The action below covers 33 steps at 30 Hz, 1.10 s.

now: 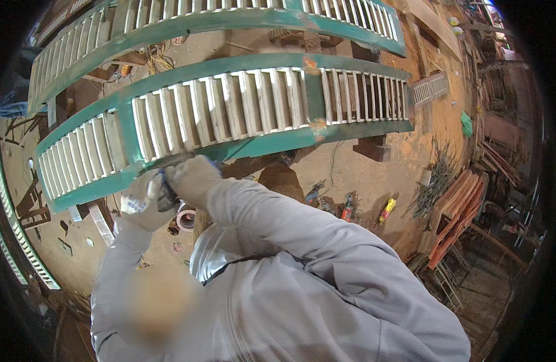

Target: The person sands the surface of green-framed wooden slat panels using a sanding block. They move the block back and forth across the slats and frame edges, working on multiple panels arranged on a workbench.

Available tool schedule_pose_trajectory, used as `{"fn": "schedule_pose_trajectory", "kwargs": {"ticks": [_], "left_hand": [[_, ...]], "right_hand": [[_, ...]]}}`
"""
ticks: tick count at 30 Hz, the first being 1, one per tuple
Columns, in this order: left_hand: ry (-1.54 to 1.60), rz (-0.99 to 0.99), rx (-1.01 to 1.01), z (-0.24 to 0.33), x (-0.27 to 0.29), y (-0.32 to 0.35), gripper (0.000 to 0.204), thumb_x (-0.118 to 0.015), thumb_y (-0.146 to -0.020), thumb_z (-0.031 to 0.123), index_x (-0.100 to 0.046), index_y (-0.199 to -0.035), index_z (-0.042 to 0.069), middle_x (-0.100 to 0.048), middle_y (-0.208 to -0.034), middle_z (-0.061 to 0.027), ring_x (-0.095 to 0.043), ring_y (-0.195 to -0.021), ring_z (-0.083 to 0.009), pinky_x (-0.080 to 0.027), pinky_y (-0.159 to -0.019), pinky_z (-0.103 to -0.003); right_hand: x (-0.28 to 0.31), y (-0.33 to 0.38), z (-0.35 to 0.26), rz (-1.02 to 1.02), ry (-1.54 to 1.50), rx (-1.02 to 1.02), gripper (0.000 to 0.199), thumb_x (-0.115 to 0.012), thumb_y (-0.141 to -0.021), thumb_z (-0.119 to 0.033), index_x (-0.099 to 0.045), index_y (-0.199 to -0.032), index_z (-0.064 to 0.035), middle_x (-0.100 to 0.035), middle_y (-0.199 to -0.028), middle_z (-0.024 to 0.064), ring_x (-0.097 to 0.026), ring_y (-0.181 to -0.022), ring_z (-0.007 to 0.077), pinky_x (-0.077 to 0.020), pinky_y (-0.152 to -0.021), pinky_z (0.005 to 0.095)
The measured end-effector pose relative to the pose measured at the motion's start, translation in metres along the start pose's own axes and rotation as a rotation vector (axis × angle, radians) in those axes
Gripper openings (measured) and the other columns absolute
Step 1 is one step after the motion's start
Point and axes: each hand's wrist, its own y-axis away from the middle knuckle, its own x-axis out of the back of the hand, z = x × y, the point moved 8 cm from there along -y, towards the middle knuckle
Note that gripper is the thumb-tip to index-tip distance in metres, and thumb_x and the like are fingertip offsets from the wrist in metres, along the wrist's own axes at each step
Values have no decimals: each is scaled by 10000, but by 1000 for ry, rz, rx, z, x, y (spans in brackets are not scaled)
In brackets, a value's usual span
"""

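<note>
In the head view, the near louvred panel (pixel 314 99) is seen raised above the floor (pixel 398 181), crosswise in front of the body. Its near rail (pixel 254 145) is met by the left hand (pixel 142 199) and the right hand (pixel 193 179), both gloved and brought together. The fingers look bent, but whether the grip is closed on anything cannot be told, since a dark patch between the hands is not made out. As far along as can be judged, the frame is joined and its slats (pixel 220 105) are set in place; green is carried on the rails, while brownish patches (pixel 318 124) are left at the joints. The far louvred panel (pixel 229 22) is similarly slatted.
</note>
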Motion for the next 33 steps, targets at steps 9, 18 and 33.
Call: {"fn": "schedule_pose_trajectory", "kwargs": {"ticks": [9, 18, 33], "left_hand": [[89, -281, 14, 182, -97, -173, 788, -860, -715, 415, -586, -1340, 22, -644, -1305, -243, -645, -1217, -409, -534, -1037, -519], [285, -187, -81, 360, -193, -322, 595, -800, -798, 336, -598, -1264, 26, -635, -1193, -165, -650, -1139, -346, -540, -996, -476], [215, -205, -3, 274, -150, -247, 660, -803, -781, 379, -608, -1295, 14, -640, -1247, -182, -640, -1195, -356, -534, -1030, -494]], "right_hand": [[75, 174, 189, -110, 139, -228, 177, -575, -986, -191, -645, -1126, -109, -782, -1028, 105, -774, -983, 278, -593, -816, 435], [138, 336, 376, -194, 246, -379, 277, -709, -874, -247, -643, -1111, -121, -767, -1018, 113, -754, -997, 300, -580, -866, 441], [109, 252, 287, -245, 262, -282, 238, -616, -962, -260, -643, -1151, -117, -775, -1026, 111, -761, -1007, 285, -588, -857, 437]]}}
